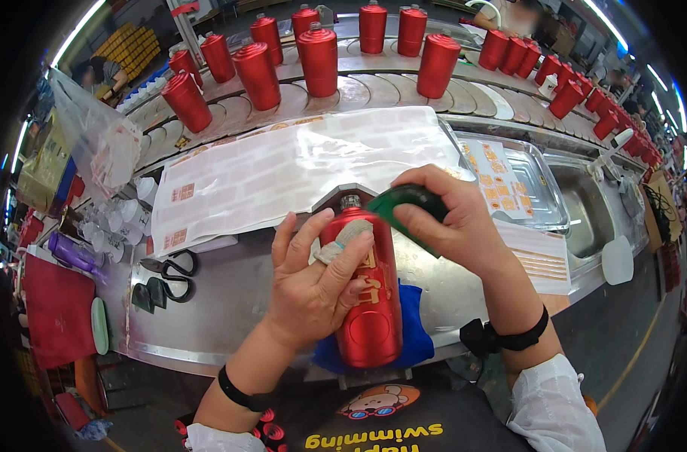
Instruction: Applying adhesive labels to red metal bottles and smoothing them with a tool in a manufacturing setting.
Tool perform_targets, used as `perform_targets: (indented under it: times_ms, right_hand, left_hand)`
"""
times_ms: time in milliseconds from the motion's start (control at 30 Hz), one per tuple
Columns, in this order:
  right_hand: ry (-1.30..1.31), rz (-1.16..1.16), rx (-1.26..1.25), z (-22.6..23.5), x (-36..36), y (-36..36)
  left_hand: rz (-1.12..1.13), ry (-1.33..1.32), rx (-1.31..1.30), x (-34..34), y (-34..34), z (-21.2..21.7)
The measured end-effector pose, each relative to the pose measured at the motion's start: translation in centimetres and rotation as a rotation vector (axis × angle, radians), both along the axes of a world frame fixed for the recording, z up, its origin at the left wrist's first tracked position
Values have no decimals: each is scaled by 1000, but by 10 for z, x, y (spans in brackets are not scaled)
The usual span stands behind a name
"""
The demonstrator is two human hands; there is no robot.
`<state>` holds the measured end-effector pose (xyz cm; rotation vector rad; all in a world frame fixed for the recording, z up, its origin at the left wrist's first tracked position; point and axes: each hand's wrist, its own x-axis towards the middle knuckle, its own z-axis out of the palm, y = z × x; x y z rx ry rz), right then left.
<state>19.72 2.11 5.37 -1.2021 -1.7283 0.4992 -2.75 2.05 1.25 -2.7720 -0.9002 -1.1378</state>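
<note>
A red bottle (374,316) with gold markings lies on its side on a blue cloth (417,331) at the near edge of the metal workbench (230,294), its neck pointing away from me. My left hand (313,282) lies over the bottle's shoulder, the index finger wrapped in tape. My right hand (453,218) grips a flat green scraper (407,207) and holds it against the bottle near the neck.
Large sheets of labels (283,173) cover the bench behind the bottle. Several red bottles (317,56) stand on a curved conveyor beyond. Black scissors (174,271) lie to the left. A metal tray (539,188) with label sheets and a sink sit to the right. A plastic bag hangs far left.
</note>
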Motion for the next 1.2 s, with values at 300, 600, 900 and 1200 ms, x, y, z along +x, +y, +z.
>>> perform_targets:
  times_ms: [300, 600, 900, 1200]
  right_hand:
    - [-278, 290, -52, 18, -18, 40]
    - [89, 7, -218, -9, 7, 9]
    - [165, 31, -245, -9, 14, -8]
    - [-568, 456, 355, 16, -36, -18]
  left_hand:
    - [93, -117, -38, -2, -24, -14]
    - [-74, 54, 48, -5, -6, 1]
    - [-54, 14, -43, -2, 14, -5]
    - [149, -340, -252, -10, -47, -42]
